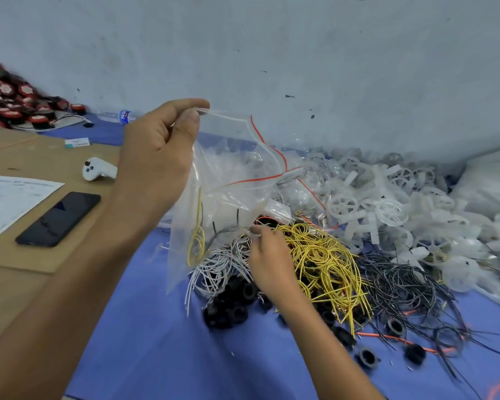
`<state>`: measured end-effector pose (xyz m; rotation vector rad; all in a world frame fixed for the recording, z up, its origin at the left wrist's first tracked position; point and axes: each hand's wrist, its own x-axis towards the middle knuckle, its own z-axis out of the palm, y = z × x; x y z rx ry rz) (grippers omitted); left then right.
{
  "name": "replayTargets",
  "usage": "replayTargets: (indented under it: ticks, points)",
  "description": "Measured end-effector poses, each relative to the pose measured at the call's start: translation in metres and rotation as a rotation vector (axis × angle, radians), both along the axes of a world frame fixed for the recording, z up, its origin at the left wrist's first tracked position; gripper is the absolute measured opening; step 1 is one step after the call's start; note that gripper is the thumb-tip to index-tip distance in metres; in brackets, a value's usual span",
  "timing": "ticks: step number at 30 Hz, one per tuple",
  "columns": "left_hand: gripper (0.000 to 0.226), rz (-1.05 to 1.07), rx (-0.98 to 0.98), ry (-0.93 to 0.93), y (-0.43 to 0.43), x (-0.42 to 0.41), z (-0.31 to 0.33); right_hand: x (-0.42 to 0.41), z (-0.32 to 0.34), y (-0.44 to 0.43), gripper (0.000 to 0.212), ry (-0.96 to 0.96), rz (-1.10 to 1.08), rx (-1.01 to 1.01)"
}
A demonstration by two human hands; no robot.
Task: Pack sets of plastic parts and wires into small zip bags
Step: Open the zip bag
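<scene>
Zip bag (228, 180): clear, red seal line, mouth open, held up in the air over the wire piles. My left hand (156, 157) grips it, thumb and forefinger pinching the top edge, the other fingers curled behind.

Inside the bag: one yellow wire loop (196, 243) and a black wire (223, 229), both hanging near the bottom. I see no plastic part in it, though the film is glary, so not sure.

My right hand (269, 255) is low, just beside the bag's lower corner, over the piles. Its fingertips are closed on a thin strand (250, 228). It is blurred and I cannot tell the colour.

Stock on the blue cloth (156, 342): white wires (217, 267) under the bag, black ring parts (231, 301) in front of them, yellow wires (324, 255) beside my right hand, black wires (401, 278) further right, and a white plastic wheels heap (387, 197) against the wall.

Progress, my guess: this set is partly filled, with two wires in. Left to do are probably the white wire, a ring and a wheel, then the seal. The piles are big, so many sets remain. No finished bags that I can identify.

Off to the left: phone (59, 218), printed sheet (12, 197), white controller (97, 168), water bottle (117, 116), pile of red-and-black discs (12, 102).
</scene>
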<state>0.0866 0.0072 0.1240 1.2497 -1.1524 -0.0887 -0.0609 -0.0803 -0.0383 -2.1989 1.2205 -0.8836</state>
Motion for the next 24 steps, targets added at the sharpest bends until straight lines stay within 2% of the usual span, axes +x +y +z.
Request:
replayTargets:
  ticks: [4,8,10,13,15,16,18,20,21,24]
  points:
    - [0.020,-0.017,0.032,-0.032,-0.013,0.002,0.011,-0.052,0.028,-0.010,0.027,-0.292,-0.125,0.160]
    - [0.019,-0.060,0.033,-0.142,-0.023,-0.009,0.011,-0.111,0.053,-0.008,0.022,-0.878,-0.203,0.509]
    - [0.021,-0.090,0.071,-0.213,-0.023,-0.023,-0.003,-0.139,0.068,-0.005,0.022,-1.150,-0.180,0.545]
    - [0.028,-0.098,0.191,-0.357,-0.018,-0.055,-0.036,-0.175,0.090,0.010,0.027,-1.318,-0.074,0.575]
    - [0.033,-0.075,0.276,-0.455,-0.013,-0.077,-0.053,-0.192,0.101,0.023,0.031,-1.308,0.032,0.602]
    - [0.037,-0.077,0.306,-0.507,-0.009,-0.088,-0.059,-0.196,0.104,0.031,0.029,-1.245,0.070,0.621]
    - [0.042,-0.084,0.323,-0.599,-0.003,-0.108,-0.065,-0.196,0.102,0.045,0.025,-1.023,0.107,0.695]
    - [0.044,-0.030,0.266,-0.734,0.001,-0.123,-0.071,-0.185,0.092,0.056,0.022,-0.752,0.113,0.776]
    - [0.043,-0.005,0.240,-0.803,0.004,-0.131,-0.073,-0.176,0.083,0.059,0.023,-0.678,0.124,0.802]
    - [0.037,-0.014,0.267,-0.962,0.014,-0.151,-0.084,-0.140,0.055,0.064,0.028,-0.710,0.099,0.865]
